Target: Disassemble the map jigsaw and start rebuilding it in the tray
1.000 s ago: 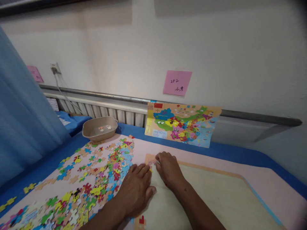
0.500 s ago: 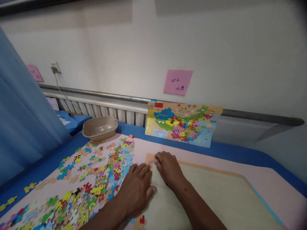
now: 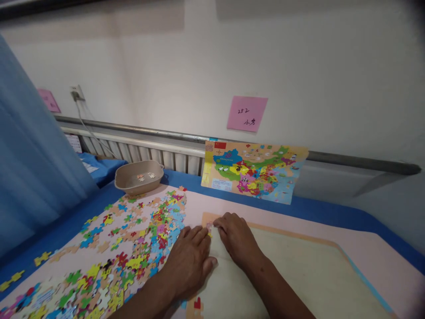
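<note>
A jigsaw board [image 3: 292, 266] with a pale bare middle and an orange and blue border lies in front of me. Flat across its left edge rests my left hand [image 3: 191, 257], fingers stretched out and thumb apart. My right hand [image 3: 235, 237] is at the board's top left corner, its fingers pinched together. A small pale bit, apparently a puzzle piece [image 3: 214, 227], shows at those fingertips, mostly hidden by them. Beside it, a few fitted corner pieces [image 3: 208, 225] carry pink print. Near the board's lower left, a red and orange piece [image 3: 198, 303] lies inside the border.
Many loose puzzle pieces [image 3: 122, 266] spread over the pink sheet [image 3: 206, 199] at left. A beige basin [image 3: 133, 184] holds several pieces. Against the wall rail leans a printed map picture [image 3: 254, 173]. A blue curtain [image 3: 36, 168] hangs at far left.
My right hand has shifted slightly left and down at the corner, its fingers still pinched. The left hand has stayed in place.
</note>
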